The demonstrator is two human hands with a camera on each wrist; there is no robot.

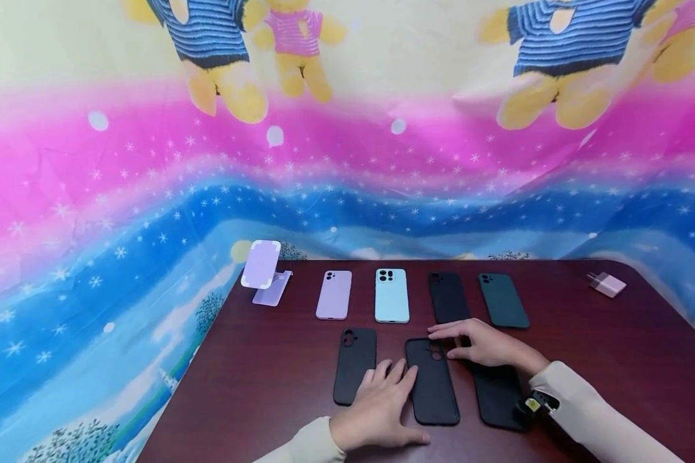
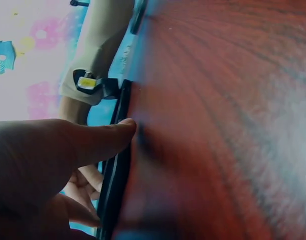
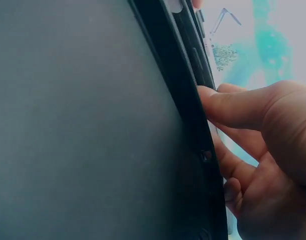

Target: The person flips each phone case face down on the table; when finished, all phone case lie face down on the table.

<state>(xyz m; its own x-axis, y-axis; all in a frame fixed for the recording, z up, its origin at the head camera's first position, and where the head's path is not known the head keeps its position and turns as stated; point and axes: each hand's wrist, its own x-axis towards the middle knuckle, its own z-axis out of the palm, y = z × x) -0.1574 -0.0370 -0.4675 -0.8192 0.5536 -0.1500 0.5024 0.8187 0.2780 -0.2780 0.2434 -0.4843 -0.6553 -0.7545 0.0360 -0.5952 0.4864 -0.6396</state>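
Observation:
Three black phone cases lie in a front row on the dark wooden table (image 1: 255, 386): a left one (image 1: 354, 365), a middle one (image 1: 432, 386) and a right one (image 1: 498, 395). My left hand (image 1: 399, 374) lies flat with straight fingers, touching the middle case's left edge; in the left wrist view its thumb (image 2: 110, 134) presses that case's rim (image 2: 117, 170). My right hand (image 1: 447, 341) reaches across, its fingers stretched over the top end of the middle case by the camera hole. Its forearm covers part of the right case (image 3: 82, 125), and its fingers (image 3: 238, 107) rest along a case edge.
Behind stands a back row of cases: lilac (image 1: 333, 294), light blue (image 1: 391, 295), black (image 1: 448, 297) and dark green (image 1: 502, 299). A lilac phone stand (image 1: 263, 270) is at the back left, a pink charger plug (image 1: 607, 283) at the back right. A colourful cloth hangs behind.

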